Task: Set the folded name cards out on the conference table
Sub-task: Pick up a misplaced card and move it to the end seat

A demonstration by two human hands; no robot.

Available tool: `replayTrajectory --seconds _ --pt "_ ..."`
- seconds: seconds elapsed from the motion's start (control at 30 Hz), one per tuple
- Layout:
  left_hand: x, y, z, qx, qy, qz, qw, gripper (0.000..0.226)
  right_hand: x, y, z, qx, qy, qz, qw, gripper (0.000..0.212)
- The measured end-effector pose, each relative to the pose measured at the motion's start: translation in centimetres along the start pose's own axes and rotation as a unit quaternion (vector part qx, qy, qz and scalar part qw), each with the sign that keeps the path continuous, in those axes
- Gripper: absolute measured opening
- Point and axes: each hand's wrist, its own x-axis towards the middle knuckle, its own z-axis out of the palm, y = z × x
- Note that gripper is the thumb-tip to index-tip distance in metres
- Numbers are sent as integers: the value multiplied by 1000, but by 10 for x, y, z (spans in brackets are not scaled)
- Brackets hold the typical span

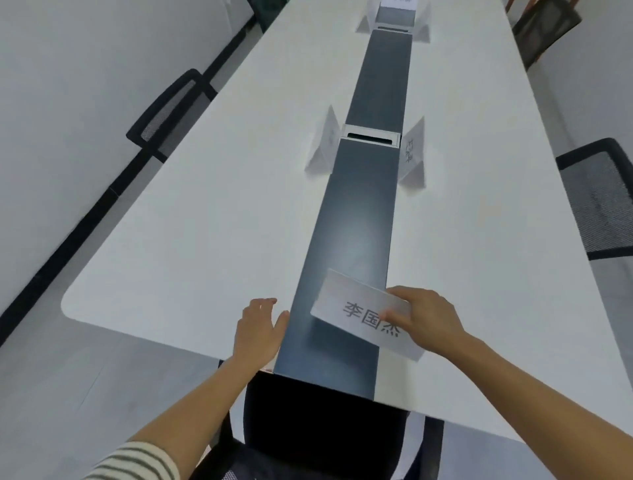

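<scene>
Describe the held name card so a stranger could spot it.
On the long white table, follow the dark centre strip to its near end. The right hand holds the card there, print facing up; the other cards stand folded farther along.

The right hand (424,318) covers some lettering on the held card (356,305); farthest card (397,3) (top edge) is cut off.

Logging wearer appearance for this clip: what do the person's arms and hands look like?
Both the left hand and right hand are bare, with no gloves, rings or watch visible. A striped sleeve, pale with dark grey bands, covers the left upper arm at the bottom edge; the forearm is uncovered. The right arm shows no sleeve within the frame.
</scene>
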Motion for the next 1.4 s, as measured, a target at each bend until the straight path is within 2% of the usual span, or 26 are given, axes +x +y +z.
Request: replayTrajectory --seconds 0.13,0.23,0.6,0.77,0.9,1.03,1.4 --pt "62 -17 31 179 -25 43 983 59 63 -8 1 -23 43 23 999 35" --pt "75 -32 50 220 14 76 972 65 115 -13 -2 -41 70 20 996 35" --pt "81 -44 63 230 19 84 969 65 249 -20 -14 -84 94 52 991 31" --pt "83 -44 62 232 13 80 969 66 280 -18 -13 -128 102 46 985 41" --pt "82 -44 62 236 10 77 969 66 270 -22 -4 -213 135 55 966 71" --pt "82 -44 62 236 11 72 969 66 247 -18 23 -234 131 38 963 89" --pt "82 -44 64 246 21 72 966 67 256 1 20 -231 128 11 964 93"
